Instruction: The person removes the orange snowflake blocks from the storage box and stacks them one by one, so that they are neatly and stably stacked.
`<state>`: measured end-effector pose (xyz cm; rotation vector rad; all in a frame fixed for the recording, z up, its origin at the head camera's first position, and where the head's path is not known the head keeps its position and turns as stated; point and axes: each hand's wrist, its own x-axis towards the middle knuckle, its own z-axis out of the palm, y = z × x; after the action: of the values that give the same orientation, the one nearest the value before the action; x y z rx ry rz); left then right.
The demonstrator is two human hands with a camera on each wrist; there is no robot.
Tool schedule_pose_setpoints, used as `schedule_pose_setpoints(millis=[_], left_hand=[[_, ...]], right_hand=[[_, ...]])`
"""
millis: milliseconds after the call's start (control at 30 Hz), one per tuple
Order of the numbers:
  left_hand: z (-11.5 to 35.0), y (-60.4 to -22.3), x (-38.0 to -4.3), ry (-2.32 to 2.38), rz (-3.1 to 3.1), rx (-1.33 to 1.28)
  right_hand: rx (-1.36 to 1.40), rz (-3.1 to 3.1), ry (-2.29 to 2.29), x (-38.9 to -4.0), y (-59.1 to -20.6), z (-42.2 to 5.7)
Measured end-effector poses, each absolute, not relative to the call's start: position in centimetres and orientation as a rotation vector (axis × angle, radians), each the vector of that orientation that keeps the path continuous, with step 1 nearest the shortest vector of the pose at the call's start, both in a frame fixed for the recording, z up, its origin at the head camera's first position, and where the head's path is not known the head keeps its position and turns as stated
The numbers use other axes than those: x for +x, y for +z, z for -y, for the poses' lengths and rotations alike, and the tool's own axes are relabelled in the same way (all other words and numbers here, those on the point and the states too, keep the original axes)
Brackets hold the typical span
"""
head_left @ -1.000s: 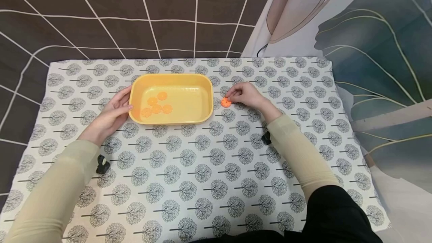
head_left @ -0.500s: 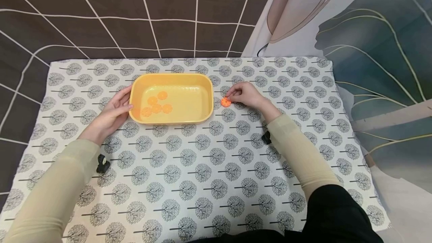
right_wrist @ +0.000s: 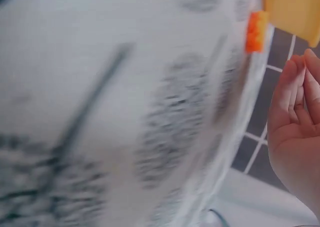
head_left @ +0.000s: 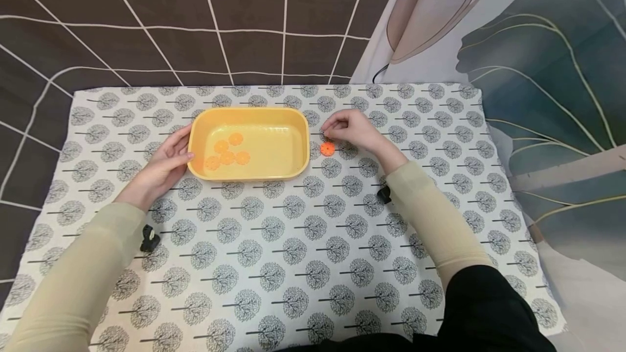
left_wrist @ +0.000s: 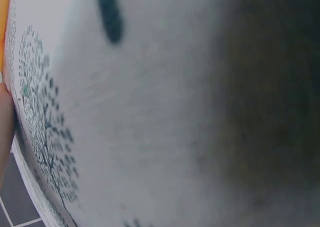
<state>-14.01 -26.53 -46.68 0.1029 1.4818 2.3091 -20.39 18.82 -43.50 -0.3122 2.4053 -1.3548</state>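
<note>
A yellow rectangular basin [head_left: 293, 174] stands on the cloth, with several flat orange discs with scalloped edges [head_left: 227, 157] lying in its left half. My left hand [head_left: 163, 170] holds the basin's left end, thumb at the rim and fingers along the outer wall. Right of the basin sits a small orange round stack [head_left: 327, 149], seen side-on in the right wrist view as a thick orange block [right_wrist: 256, 32]. Just above and behind it is my right hand [head_left: 353, 128], thumb and fingertips close together and nothing visible between them. In the left wrist view, only an edge of the left hand [left_wrist: 5, 122] shows.
A white tablecloth with grey tree prints [head_left: 293, 254] covers the table. Black wrist devices sit by both sleeves, one at the left sleeve [head_left: 149, 238]. Behind the table hangs a dark checked cloth [head_left: 244, 10], with a leaf-patterned curtain [head_left: 548, 80] at the right.
My right hand has risen off the orange stack and moved slightly back, leaving the stack in place. The left hand and basin have stayed put.
</note>
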Motion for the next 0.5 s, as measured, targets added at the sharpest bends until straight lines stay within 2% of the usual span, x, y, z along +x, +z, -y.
schedule_pose_setpoints(millis=[500], left_hand=[[26.6,-46.7,-13.9,2.238,-1.562,0.057]], right_hand=[[-0.551,-2.4,-1.345,-21.5,-40.3,-12.3]])
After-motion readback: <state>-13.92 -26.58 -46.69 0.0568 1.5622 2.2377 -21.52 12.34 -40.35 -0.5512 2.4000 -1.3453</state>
